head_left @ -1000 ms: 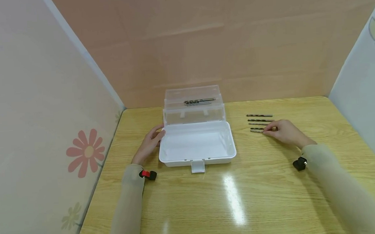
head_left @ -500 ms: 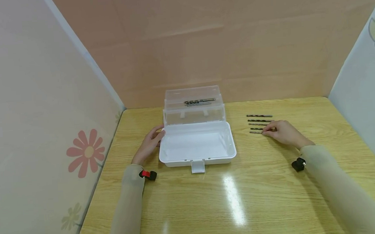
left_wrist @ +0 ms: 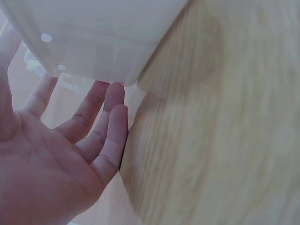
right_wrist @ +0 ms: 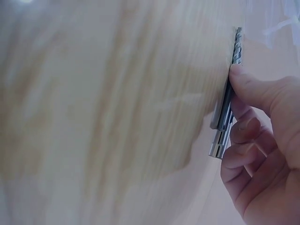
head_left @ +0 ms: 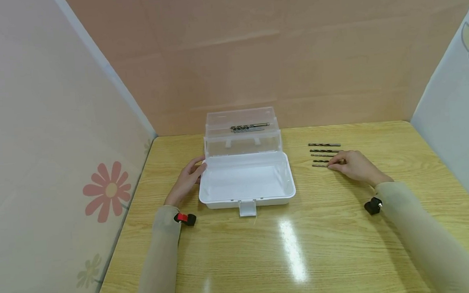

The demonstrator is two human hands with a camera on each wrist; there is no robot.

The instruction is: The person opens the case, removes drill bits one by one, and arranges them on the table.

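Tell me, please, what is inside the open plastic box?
The white lower tray looks bare. Some drill bits lie in the clear upper part; their number is unclear. The near wall hides the tray's front floor.

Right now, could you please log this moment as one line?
left hand: steadies open box | right hand: pinches nearest drill bit | table

Right hand (right_wrist: 262,154) pinches drill bit (right_wrist: 225,112) on table (right_wrist: 93,117).
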